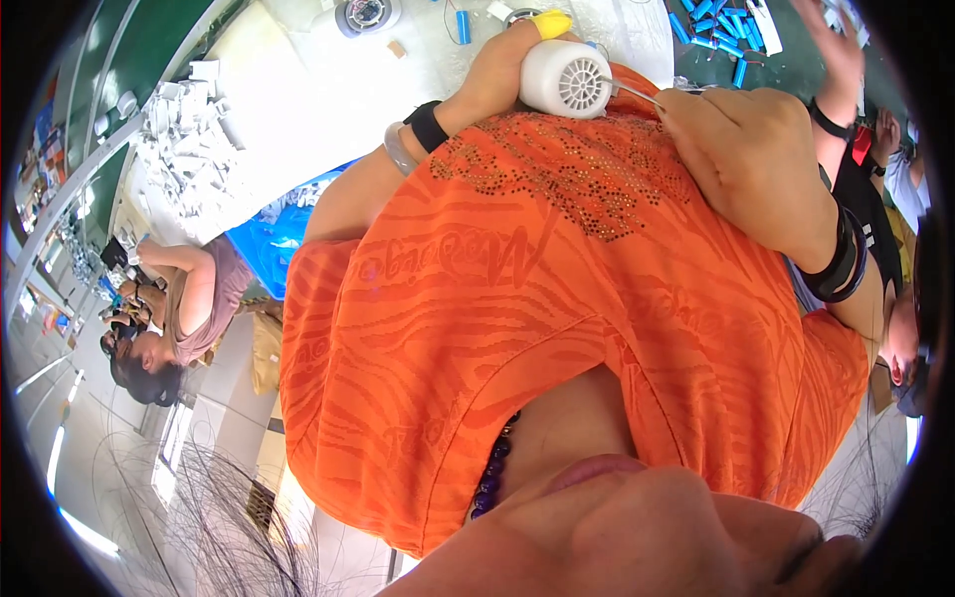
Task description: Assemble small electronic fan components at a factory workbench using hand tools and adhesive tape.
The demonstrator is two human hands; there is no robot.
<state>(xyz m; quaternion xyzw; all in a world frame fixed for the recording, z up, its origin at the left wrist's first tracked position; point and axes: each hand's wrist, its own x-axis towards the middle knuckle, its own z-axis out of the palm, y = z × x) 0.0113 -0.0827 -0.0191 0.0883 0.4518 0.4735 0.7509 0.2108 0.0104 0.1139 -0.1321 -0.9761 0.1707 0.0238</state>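
Observation:
My left hand (489, 78) is wrapped round a white cylindrical housing (542, 80) with a round slotted grille on the end that points right. A yellow cover (553, 23) sits on one of its fingertips. My right hand (746, 149) is closed on a thin metal tool (637, 93), whose tip meets the grille near its right edge. The tool's other end is hidden in the fingers, so its exact kind does not show. Both hands are close to the front of my orange shirt (537, 328).
On the white-covered table (308, 95) lie a pile of white plastic parts (189, 139), a round part (366, 14) and a blue cylinder (463, 27). Several blue cylinders (716, 25) lie at far right, near a co-worker's hand (841, 55). Another person (194, 298) works at left by a blue bag (271, 244).

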